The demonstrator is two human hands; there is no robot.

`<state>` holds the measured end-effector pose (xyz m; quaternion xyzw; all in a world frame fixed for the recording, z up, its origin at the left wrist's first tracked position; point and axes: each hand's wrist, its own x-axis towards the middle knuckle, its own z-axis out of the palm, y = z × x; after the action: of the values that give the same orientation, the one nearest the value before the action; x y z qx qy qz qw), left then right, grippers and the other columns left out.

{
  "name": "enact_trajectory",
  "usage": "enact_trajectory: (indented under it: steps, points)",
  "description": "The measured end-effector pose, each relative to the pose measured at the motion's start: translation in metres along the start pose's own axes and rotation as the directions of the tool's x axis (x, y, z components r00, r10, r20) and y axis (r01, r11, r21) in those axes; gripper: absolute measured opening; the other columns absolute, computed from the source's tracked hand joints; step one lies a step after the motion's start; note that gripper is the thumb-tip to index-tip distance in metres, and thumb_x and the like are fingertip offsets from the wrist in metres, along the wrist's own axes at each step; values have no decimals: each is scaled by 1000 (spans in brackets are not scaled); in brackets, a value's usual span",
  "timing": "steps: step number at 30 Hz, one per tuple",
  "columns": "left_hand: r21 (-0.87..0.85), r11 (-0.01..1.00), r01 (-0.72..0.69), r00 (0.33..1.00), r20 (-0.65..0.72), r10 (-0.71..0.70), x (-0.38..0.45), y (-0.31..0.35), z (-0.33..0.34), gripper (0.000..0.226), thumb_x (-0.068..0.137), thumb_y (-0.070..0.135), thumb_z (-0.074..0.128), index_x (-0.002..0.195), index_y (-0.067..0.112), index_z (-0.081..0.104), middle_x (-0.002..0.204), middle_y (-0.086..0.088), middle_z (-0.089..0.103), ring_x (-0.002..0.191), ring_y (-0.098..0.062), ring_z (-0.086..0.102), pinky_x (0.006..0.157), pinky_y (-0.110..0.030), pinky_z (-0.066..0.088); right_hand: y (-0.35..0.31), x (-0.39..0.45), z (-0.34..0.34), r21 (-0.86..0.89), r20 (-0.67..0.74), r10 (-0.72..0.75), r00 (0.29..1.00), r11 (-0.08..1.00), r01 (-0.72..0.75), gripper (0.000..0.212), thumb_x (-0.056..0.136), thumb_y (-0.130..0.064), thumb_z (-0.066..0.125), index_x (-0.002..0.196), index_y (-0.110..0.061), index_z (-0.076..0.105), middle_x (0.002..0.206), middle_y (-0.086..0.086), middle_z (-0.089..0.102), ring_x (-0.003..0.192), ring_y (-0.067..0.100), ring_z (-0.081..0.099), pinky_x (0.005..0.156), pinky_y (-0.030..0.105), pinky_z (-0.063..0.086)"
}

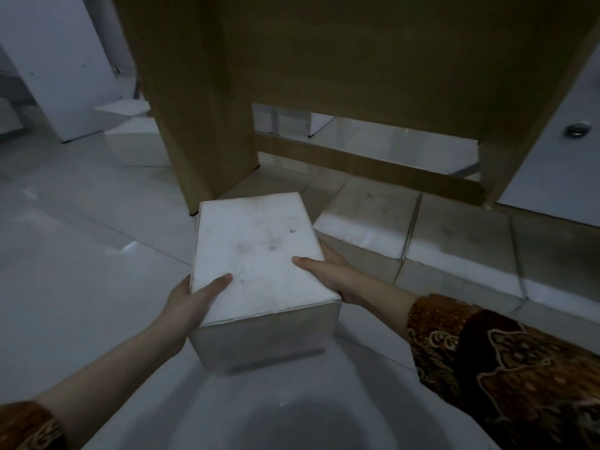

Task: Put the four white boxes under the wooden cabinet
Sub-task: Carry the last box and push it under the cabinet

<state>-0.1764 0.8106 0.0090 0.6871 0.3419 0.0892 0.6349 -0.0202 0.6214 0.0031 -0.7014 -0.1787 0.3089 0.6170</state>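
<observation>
I hold one white box (256,251) just above the tiled floor, in front of the wooden cabinet (357,60). My left hand (191,300) grips its near left corner, thumb on the lid. My right hand (328,271) clasps its right side, thumb on top. Three more white boxes lie side by side on the floor to the right: the nearest to my hands (370,216), a middle one (461,232) and a far one (558,258). They sit in front of the cabinet's low crossbar (357,160), between its left leg panel (207,125) and right leg (496,170).
A white door with a round metal knob (577,129) stands right of the cabinet. A white panel (55,60) leans at the far left, with white pieces (130,112) on the floor behind the cabinet's left leg. Glossy floor tiles (81,222) spread to the left.
</observation>
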Motion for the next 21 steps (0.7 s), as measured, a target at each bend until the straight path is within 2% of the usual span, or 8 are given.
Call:
enact_trajectory:
  steps: [4, 9, 11, 12, 14, 16, 18, 21]
  points:
    - [-40, 999, 26, 1000, 3, -26, 45, -27, -10, 58, 78, 35, 72, 128, 11, 55, 121, -10, 66, 98, -26, 65, 88, -37, 51, 27, 33, 16, -27, -88, 14, 996, 999, -17, 56, 88, -25, 63, 138, -25, 39, 128, 0, 58, 106, 15, 61, 78, 22, 53]
    - [5, 999, 39, 997, 60, -39, 86, -58, -3, 57, 76, 38, 73, 125, 14, 57, 122, -9, 65, 94, -20, 65, 82, -33, 50, 60, 52, 20, -132, -197, 6, 980, 991, -33, 57, 90, -23, 59, 142, -23, 34, 136, 0, 53, 120, 20, 53, 103, 41, 45]
    - [133, 989, -59, 998, 14, 58, 96, -57, 0, 57, 77, 42, 71, 126, 20, 52, 127, -6, 62, 94, -18, 61, 82, -31, 47, 69, 52, 22, -200, -228, -32, 973, 980, -15, 58, 93, -23, 54, 145, -24, 28, 142, -3, 45, 126, 16, 45, 109, 34, 36]
    - [247, 958, -143, 989, -8, 150, 101, -56, 2, 61, 79, 44, 69, 132, 23, 47, 130, -4, 60, 98, -18, 59, 85, -31, 46, 73, 51, 23, -271, -237, -68, 969, 963, 1, 59, 94, -24, 52, 146, -22, 25, 146, -3, 39, 131, 13, 39, 110, 27, 28]
    - [515, 793, -324, 930, 23, 366, 102, -52, 3, 64, 86, 45, 59, 140, 21, 36, 138, -5, 52, 114, -24, 54, 94, -35, 44, 81, 43, 27, -511, -235, -193, 953, 858, 47, 55, 96, -27, 48, 146, -17, 27, 156, 3, 23, 142, 14, 19, 111, 21, 13]
    - [727, 558, -400, 863, 94, 496, 93, -54, 4, 59, 93, 49, 41, 141, 15, 38, 145, -12, 45, 129, -31, 46, 103, -43, 39, 86, 33, 31, -741, -168, -344, 924, 662, 111, 50, 97, -32, 43, 143, -14, 35, 158, 9, 14, 146, 19, 9, 115, 28, 9]
    - [833, 357, -423, 828, 196, 525, 75, -60, 9, 62, 92, 51, 23, 137, 15, 46, 146, -15, 44, 136, -33, 38, 111, -48, 30, 88, 23, 34, -875, -12, -423, 906, 443, 195, 50, 97, -37, 36, 141, -14, 39, 158, 10, 18, 146, 20, 11, 119, 41, 13]
    - [872, 224, -435, 828, 290, 481, 45, -75, 23, 71, 89, 53, 8, 143, 18, 38, 154, -12, 33, 145, -31, 23, 118, -47, 14, 89, 15, 30, -931, 190, -378, 906, 225, 289, 55, 97, -46, 29, 143, -16, 37, 155, 7, 29, 145, 21, 16, 118, 49, 14]
